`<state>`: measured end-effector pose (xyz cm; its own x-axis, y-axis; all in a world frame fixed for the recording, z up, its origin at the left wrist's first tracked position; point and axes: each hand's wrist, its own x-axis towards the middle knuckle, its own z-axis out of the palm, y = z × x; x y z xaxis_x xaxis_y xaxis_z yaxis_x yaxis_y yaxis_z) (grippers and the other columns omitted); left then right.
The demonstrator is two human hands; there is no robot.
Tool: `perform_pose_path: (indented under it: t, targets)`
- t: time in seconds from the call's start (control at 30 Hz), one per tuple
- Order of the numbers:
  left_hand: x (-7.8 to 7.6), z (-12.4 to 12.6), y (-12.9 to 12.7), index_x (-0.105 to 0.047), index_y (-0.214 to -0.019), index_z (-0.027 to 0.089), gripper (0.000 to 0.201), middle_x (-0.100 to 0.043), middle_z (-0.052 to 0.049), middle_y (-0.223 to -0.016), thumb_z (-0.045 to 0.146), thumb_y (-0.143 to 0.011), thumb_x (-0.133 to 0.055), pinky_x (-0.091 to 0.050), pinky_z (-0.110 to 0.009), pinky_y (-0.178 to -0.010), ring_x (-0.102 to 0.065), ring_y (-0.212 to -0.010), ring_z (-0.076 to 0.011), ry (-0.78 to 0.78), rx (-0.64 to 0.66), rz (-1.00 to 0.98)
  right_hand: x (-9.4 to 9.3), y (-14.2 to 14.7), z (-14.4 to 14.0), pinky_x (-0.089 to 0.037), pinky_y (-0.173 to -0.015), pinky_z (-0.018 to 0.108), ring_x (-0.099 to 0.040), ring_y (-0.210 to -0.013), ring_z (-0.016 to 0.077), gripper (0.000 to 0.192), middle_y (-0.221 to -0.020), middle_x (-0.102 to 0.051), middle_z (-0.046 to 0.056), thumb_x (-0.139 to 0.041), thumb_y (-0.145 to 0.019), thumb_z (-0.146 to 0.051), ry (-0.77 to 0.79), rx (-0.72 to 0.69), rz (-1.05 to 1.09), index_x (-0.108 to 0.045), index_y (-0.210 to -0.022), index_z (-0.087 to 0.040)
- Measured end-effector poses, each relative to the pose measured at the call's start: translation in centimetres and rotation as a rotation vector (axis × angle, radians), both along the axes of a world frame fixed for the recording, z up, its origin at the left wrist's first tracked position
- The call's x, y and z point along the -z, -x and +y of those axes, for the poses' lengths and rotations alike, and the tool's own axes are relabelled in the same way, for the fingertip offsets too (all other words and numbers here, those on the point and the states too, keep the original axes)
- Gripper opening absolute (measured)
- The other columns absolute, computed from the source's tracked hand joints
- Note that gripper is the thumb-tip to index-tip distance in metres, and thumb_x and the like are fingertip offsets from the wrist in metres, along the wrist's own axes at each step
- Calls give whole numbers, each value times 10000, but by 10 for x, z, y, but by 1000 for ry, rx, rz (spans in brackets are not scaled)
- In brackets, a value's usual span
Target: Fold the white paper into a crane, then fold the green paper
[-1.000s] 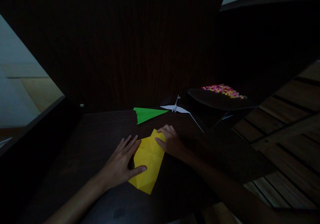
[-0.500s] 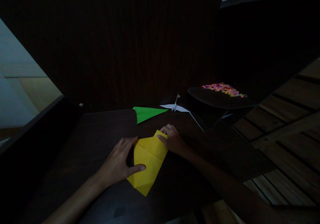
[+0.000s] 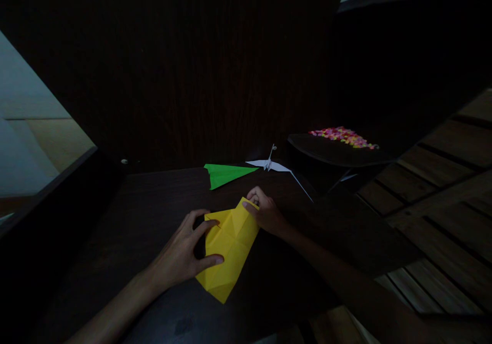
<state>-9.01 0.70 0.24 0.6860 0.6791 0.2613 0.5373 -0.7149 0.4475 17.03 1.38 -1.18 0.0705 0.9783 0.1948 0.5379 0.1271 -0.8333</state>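
A creased sheet of yellow origami paper (image 3: 230,251), partly folded, lies at a slant on the dark wooden surface. On its left side my left hand (image 3: 188,244) holds it down, with the thumb and index fingertip on top and a gap between them. My right hand (image 3: 265,210) pinches the narrow upper corner between the thumb and curled fingers; the fingertips behind the paper are hidden. Just beyond the sheet lies a green paper plane (image 3: 226,175). Beside its tip sits a white paper crane (image 3: 269,165) with its wings spread.
A dark upright panel (image 3: 215,77) rises behind the papers. On the right, a curved dark shelf (image 3: 319,149) carries a heap of small pink, red and yellow pieces (image 3: 346,138). A raised edge (image 3: 49,190) runs along the left. Wooden slats (image 3: 442,221) show at the lower right.
My left index finger has moved from the paper's upper left edge onto its top face. My right fingers have curled more at the upper corner, which has shifted slightly.
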Motion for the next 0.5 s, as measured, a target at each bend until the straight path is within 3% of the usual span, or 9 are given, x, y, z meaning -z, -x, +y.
perform_pose_path:
  t: [0.2, 0.5]
  targets:
    - [-1, -2, 1, -517, -1267, 247, 586, -419, -127, -1319, 484, -774, -727, -524, -496, -945, -505, -1201, -338, -10, 7, -15, 1, -5, 2, -349, -550, 231, -447, -572, 119, 121, -618, -468, -66, -572, -813, -279, -7, -51, 137, -469, -780, -224]
    - [0, -1, 0, -523, -1267, 234, 599, -430, -125, -1308, 484, -764, -732, -536, -493, -929, -520, -1182, -336, -19, -5, -22, -8, -15, 2, -498, -737, 316, -670, -838, 212, 223, -901, -740, 67, -711, -745, -357, 129, -181, 235, -730, -861, -167]
